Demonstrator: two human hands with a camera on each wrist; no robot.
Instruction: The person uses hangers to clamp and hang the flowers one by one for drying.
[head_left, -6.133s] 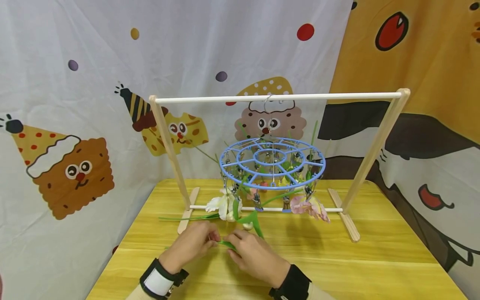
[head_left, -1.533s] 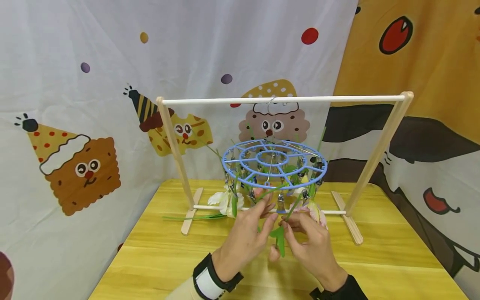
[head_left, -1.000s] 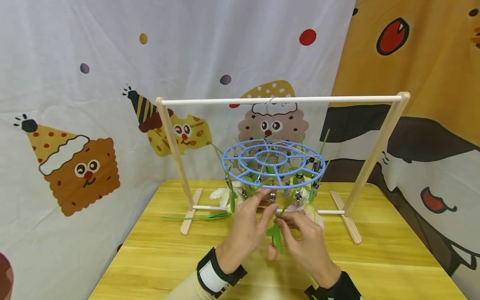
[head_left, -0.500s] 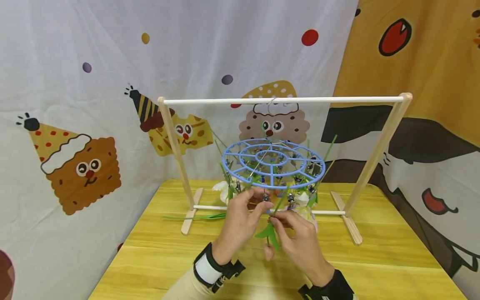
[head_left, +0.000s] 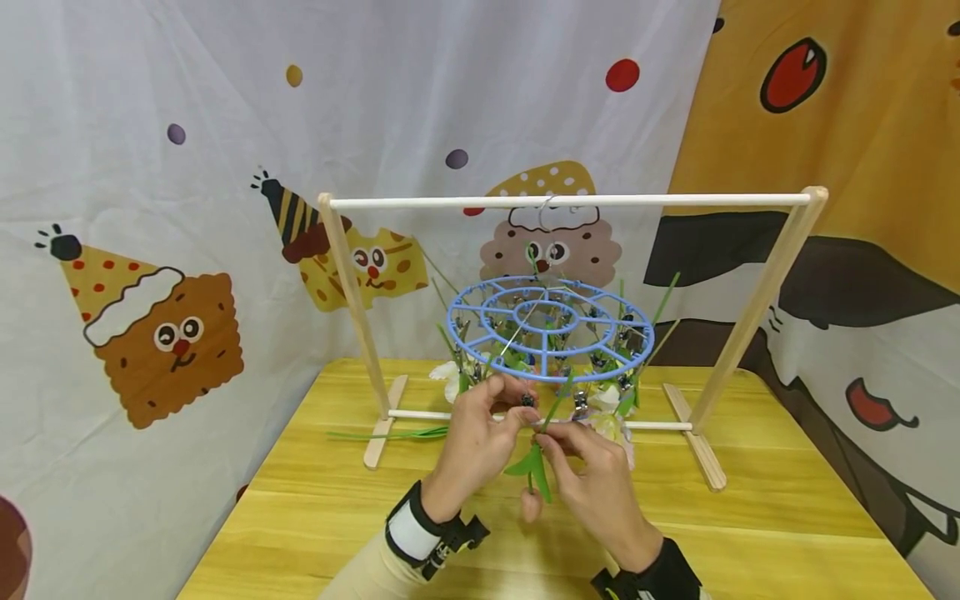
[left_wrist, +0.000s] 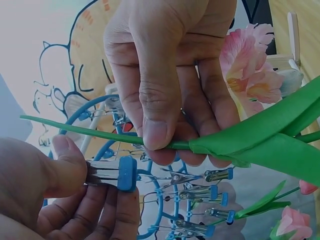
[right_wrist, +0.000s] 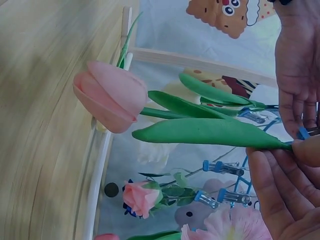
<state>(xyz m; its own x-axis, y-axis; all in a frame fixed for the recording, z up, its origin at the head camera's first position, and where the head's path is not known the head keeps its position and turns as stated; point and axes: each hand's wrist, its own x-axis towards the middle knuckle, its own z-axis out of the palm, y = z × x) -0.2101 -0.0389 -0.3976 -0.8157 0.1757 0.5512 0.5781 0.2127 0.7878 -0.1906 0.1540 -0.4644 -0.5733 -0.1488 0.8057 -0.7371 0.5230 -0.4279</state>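
Note:
Below the front rim of a blue round clip hanger (head_left: pixel 545 377), my left hand (head_left: pixel 474 437) pinches a metal clip (left_wrist: pixel 127 173) with blue tips between thumb and fingers. My right hand (head_left: pixel 600 479) pinches the stem of an artificial tulip (right_wrist: pixel 110 95) just above its green leaves (right_wrist: pixel 200 132). The pink bloom hangs head down over the table, and the bare stem end (left_wrist: pixel 55 124) points up toward the hanger. In the left wrist view the stem passes close beside the clip's blue tip, apart from it.
A wooden stand with a white top rod (head_left: pixel 435 202) carries the hanger by its hook. Other artificial flowers hang around it, among them a pink rose (right_wrist: pixel 142 197) and a pale pink frilly bloom (left_wrist: pixel 247 60). Green stems (head_left: pixel 390 435) lie on the table (head_left: pixel 300 517) at left.
From low over the table, both hands have risen to the hanger with the tulip. Lately they have shifted left while the hanger turned, and my left fingers have closed on a clip.

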